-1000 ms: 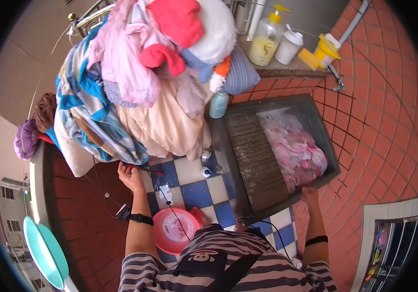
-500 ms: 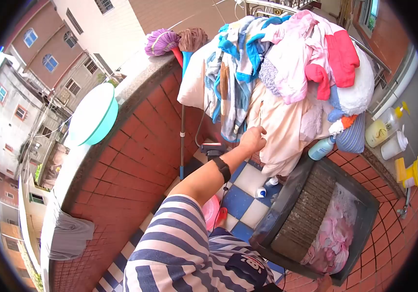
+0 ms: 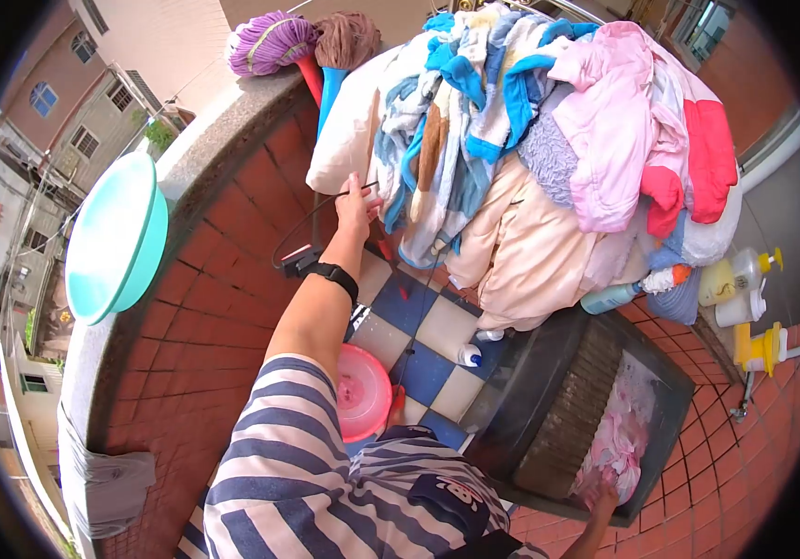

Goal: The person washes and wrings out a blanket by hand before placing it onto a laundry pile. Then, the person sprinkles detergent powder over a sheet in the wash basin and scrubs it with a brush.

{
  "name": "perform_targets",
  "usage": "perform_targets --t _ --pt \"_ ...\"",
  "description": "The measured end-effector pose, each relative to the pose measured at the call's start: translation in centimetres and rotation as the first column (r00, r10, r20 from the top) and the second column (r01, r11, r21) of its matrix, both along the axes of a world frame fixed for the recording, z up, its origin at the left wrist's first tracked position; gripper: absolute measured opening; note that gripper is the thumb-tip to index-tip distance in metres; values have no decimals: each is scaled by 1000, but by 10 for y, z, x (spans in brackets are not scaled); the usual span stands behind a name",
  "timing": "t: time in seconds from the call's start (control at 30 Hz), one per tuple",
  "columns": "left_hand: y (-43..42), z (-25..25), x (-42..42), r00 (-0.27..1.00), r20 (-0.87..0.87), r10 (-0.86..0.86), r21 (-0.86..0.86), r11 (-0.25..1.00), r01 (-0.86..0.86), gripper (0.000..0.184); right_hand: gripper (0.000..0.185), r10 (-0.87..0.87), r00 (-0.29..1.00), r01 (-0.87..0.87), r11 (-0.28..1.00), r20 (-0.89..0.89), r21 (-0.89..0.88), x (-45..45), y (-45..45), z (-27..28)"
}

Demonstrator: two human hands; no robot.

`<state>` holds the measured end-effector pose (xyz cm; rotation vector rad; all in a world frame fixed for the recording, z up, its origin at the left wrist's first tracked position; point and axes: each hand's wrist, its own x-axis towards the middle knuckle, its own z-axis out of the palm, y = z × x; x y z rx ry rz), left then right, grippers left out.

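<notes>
Left hand (image 3: 354, 207) shifted beside pale bedding (image 3: 349, 130); right hand (image 3: 599, 496) at pink laundry (image 3: 625, 436); grips unclear.

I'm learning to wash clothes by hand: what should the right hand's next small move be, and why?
Probably draw the pink laundry toward the ribbed washboard: the right hand is at the laundry's near end, and the washboard lies directly beside it in the dark sink.

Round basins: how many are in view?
2: the turquoise basin at the wall ledge and the pink basin on the tiled floor, partly covered by the striped sleeve. Others could be hidden behind the fabric pile.
</notes>
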<state>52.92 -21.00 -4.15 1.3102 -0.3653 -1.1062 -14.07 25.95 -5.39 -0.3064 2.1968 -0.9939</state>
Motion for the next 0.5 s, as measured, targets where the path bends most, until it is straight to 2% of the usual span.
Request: perform_targets --t 0.03,0.07,0.1,0.13,0.2,0.27,0.3,0.33,0.4,0.47,0.5 --pt "-8 -10 5 999 49 5 16 1000 -5 39 24 14 1000 -14 1000 3 24 9 -2 6" --pt "-8 -23 10 999 35 0 29 1000 -1 39 31 29 1000 -29 998 6 51 17 -3 12" --pt "-3 -35 15 958 285 -21 103 995 -9 35 31 24 1000 -23 997 -8 68 27 -6 18" --pt "4 -46 20 855 515 -63 171 985 -31 35 32 27 1000 -28 997 5 75 36 -12 22" --pt "29 -78 39 823 561 -83 304 946 -112 34 33 27 1000 -28 996 12 83 49 -27 24" --pt "63 -123 73 684 702 -198 447 870 -207 37 30 156 985 -159 987 76 32 60 -44 22" --pt "87 -122 82 562 779 -276 498 818 -288 39 30 158 985 -161 986 74 39 72 -56 26" --pt "113 -119 91 429 828 -361 528 761 -376 41 30 215 975 -217 974 48 59 88 -72 31" --pt "163 -141 121 408 800 -439 594 671 -444 44 30 281 959 -283 956 26 84 113 -100 35" --pt "206 -142 128 325 771 -548 636 641 -430 49 33 357 933 -360 929 50 88 131 -124 34" --pt "219 -141 126 329 769 -548 639 636 -433 49 34 434 901 -432 896 9 101 136 -138 23"
